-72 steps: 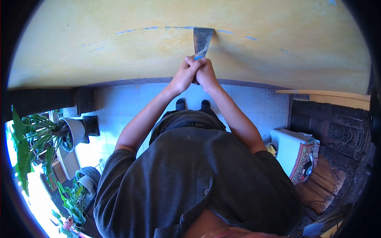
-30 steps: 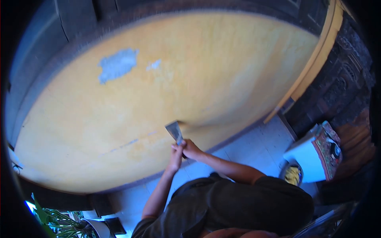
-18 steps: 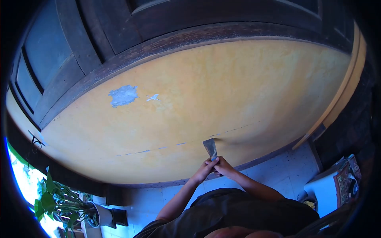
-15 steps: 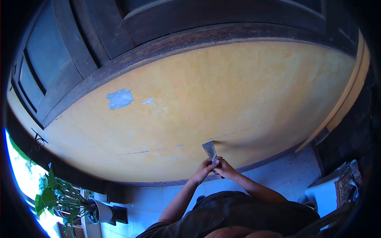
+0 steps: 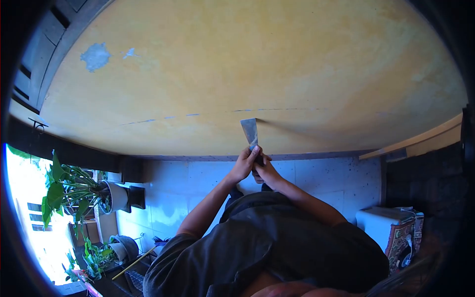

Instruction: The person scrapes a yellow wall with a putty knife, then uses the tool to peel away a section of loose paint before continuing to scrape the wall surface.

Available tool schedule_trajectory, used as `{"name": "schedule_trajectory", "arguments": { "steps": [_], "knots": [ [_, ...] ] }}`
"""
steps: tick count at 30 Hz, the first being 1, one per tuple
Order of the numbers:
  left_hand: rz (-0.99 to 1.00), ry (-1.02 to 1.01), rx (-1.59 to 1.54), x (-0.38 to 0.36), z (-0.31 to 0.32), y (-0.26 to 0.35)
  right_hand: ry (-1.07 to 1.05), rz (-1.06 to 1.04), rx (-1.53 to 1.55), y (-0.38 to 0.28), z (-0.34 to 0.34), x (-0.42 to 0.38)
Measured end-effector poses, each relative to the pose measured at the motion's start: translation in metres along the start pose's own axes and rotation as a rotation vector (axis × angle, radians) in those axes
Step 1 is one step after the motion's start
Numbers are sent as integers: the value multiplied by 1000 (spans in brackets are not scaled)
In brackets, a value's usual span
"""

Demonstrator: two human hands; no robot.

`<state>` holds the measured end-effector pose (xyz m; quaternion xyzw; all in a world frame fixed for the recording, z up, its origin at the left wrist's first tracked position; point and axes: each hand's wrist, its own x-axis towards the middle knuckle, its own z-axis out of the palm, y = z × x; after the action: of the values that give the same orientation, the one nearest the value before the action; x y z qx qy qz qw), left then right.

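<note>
Steel scraper (image 5: pixel 250 130) clasped in both fists: the left hand (image 5: pixel 244 166) and right hand (image 5: pixel 265 171) close together round its handle, blade pointing to 12 o'clock and pressed flat on the yellow wall (image 5: pixel 277 64). A thin scratched line (image 5: pixel 217 113) runs across the paint level with the blade's edge. At 10 o'clock, a bare grey patch (image 5: pixel 95 56) shows. White tiles (image 5: pixel 321 178) lie below the wall; a potted plant (image 5: pixel 74 185) stands at 9 o'clock.
</note>
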<state>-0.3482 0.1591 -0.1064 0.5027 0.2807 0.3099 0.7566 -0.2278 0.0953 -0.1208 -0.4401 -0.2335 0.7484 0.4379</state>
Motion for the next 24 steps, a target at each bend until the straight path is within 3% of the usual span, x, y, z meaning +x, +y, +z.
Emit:
{"name": "schedule_trajectory", "arguments": {
  "steps": [4,8,11,20,24],
  "knots": [
    [-38,50,138,-9,11,21,-40,17,-2,-3,4,-7],
    [-54,71,172,-17,6,27,11,-93,-12,-10,30,-20],
    [36,53,268,-9,3,24,12,-248,-200,7,8,11],
    [15,64,190,8,10,51,90,-305,-248,-21,14,12],
    [9,-45,91,4,2,44,155,-353,-273,-5,21,11]
  ]
}}
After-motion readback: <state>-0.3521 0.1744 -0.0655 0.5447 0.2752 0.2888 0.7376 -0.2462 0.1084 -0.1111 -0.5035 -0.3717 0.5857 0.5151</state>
